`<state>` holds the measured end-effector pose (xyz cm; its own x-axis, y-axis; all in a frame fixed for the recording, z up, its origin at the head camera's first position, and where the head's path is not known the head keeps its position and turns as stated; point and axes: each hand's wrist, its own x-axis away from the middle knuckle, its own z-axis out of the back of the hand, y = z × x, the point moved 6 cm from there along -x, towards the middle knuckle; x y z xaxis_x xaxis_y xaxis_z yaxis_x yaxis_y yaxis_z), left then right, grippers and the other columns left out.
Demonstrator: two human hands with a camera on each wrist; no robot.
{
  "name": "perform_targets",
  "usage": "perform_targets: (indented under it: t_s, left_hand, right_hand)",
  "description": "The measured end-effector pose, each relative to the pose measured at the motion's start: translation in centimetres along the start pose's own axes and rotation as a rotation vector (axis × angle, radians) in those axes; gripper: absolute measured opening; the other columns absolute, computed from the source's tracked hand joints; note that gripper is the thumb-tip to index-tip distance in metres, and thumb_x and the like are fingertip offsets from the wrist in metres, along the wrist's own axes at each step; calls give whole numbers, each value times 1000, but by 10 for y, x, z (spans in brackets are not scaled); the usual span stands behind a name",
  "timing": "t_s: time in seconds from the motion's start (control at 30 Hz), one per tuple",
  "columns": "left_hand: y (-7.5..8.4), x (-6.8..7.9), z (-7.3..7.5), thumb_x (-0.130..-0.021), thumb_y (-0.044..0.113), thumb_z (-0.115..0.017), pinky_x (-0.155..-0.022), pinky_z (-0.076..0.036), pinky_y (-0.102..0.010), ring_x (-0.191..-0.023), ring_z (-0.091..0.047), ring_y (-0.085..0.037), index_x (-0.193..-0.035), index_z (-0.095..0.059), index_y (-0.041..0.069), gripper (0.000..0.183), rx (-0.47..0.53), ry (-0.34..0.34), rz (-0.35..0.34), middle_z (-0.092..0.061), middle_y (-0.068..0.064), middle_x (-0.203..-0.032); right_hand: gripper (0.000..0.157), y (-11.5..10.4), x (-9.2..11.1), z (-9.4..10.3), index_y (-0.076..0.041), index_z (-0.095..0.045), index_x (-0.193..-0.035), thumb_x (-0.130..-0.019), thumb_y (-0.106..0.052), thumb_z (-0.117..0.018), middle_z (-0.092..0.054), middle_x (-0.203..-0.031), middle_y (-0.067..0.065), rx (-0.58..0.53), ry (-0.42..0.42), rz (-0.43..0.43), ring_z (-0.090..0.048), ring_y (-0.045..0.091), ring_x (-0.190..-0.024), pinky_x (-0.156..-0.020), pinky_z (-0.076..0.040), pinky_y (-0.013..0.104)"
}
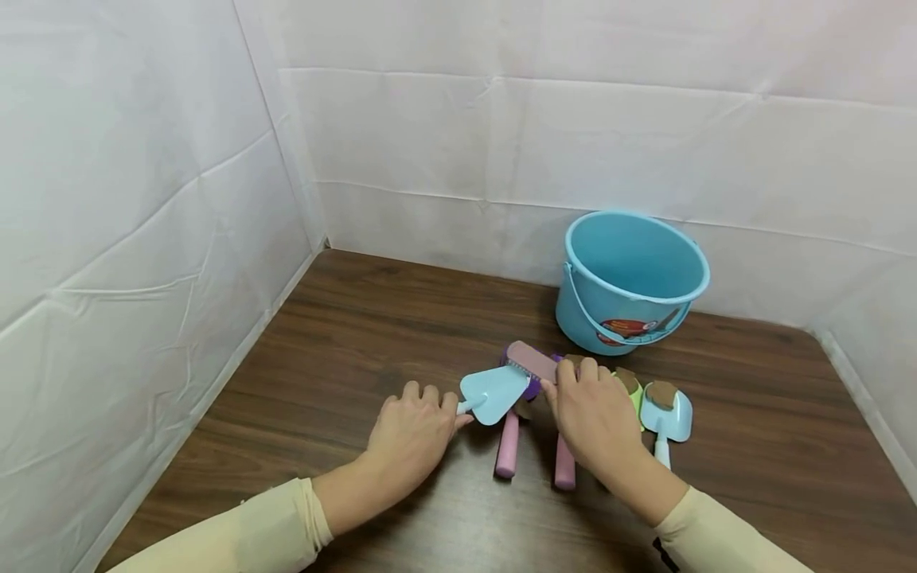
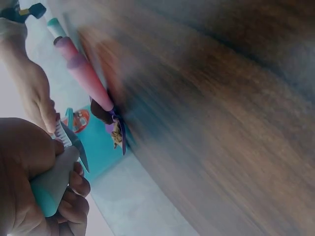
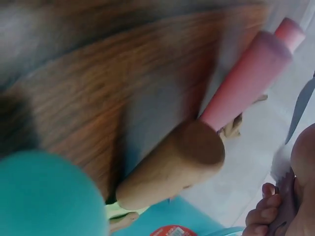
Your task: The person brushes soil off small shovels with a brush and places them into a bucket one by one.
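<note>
My left hand (image 1: 411, 426) grips a light blue hand trowel (image 1: 494, 391) by its handle, with the blade pointing right, raised over other tools. In the left wrist view, its pale handle (image 2: 56, 179) with a teal end lies inside the curled fingers. My right hand (image 1: 595, 410) holds a pink brush (image 1: 532, 360), its white bristles (image 3: 281, 166) turned toward the trowel. The bristles meet the blade's far edge in the head view. Beneath both hands lie tools with pink handles (image 1: 508, 446) and purple blades, partly covered by the brush and my right hand.
Right of my right hand lie a green tool (image 1: 637, 398) and another light blue trowel (image 1: 684, 422), a brown clump (image 1: 661, 394) on its blade. A light blue bucket (image 1: 573, 314) stands behind them on the wooden table (image 1: 387, 310). White sheeting (image 1: 430, 143) walls the back and sides.
</note>
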<state>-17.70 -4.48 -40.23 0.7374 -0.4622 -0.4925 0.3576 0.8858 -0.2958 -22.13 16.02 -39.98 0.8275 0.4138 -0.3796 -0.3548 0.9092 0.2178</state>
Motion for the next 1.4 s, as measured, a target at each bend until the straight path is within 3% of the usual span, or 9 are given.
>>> perform_targets:
  t_s: [0.1,0.23,0.33,0.7,0.83,0.93,1.03,1.4]
  left_hand:
    - [-1,-1,-1,-95,58,-62,-37,-33,-24,-51,-44,-15,-67,-45,15,54,-1,0,7,-45,0,-57]
    - [0,-4,0,-95,58,-61,-37,-36,-24,-52,-46,-15,-69,-50,14,52,-11,7,4,-49,-1,-58]
    - [2,-5,3,-96,57,-60,-38,-37,-25,-52,-47,-16,-70,-52,13,52,-21,17,-2,-51,-1,-59]
    - [6,-1,5,-95,58,-60,-38,-27,-23,-51,-42,-14,-66,-45,15,54,-47,35,-6,-44,1,-57]
    - [6,-3,4,-94,58,-61,-39,-30,-25,-53,-45,-15,-67,-49,15,52,-53,56,2,-48,0,-58]
    - [8,-5,4,-95,58,-60,-40,-31,-25,-53,-46,-15,-68,-52,14,52,-62,63,-9,-49,0,-59]
    - [10,-5,5,-97,58,-57,-40,-30,-24,-53,-45,-14,-68,-52,15,52,-82,67,-22,-49,0,-59]
    - [15,0,5,-94,58,-61,-43,-28,-25,-54,-45,-15,-64,-50,15,54,-104,94,-34,-47,0,-59]
  right_hand:
    - [41,-9,2,7,2,-54,-96,-101,-38,-60,-45,-75,13,-19,29,31,-47,28,-63,-50,-40,37]
    - [40,-39,9,17,-1,-53,-90,-103,-40,-54,-43,-72,10,-61,63,120,-47,26,-60,-49,-39,35]
    - [40,-49,13,18,-4,-51,-88,-103,-41,-53,-42,-71,9,-65,70,125,-45,25,-58,-47,-36,34]
    - [43,0,4,8,1,-53,-95,-100,-41,-60,-45,-73,15,-29,47,-38,-47,30,-58,-46,-40,39]
    - [42,-13,7,16,1,-53,-95,-101,-41,-57,-46,-74,14,-46,63,6,-49,30,-60,-49,-42,40]
    - [41,-36,14,22,-2,-51,-89,-102,-40,-53,-44,-71,11,-62,70,93,-47,27,-58,-46,-38,35]
    - [41,-47,18,24,-4,-49,-85,-101,-41,-54,-41,-69,9,-56,70,116,-43,24,-55,-44,-34,33]
    - [44,-5,7,8,0,-52,-93,-100,-43,-60,-44,-72,14,-26,11,-47,-46,28,-56,-44,-38,37]
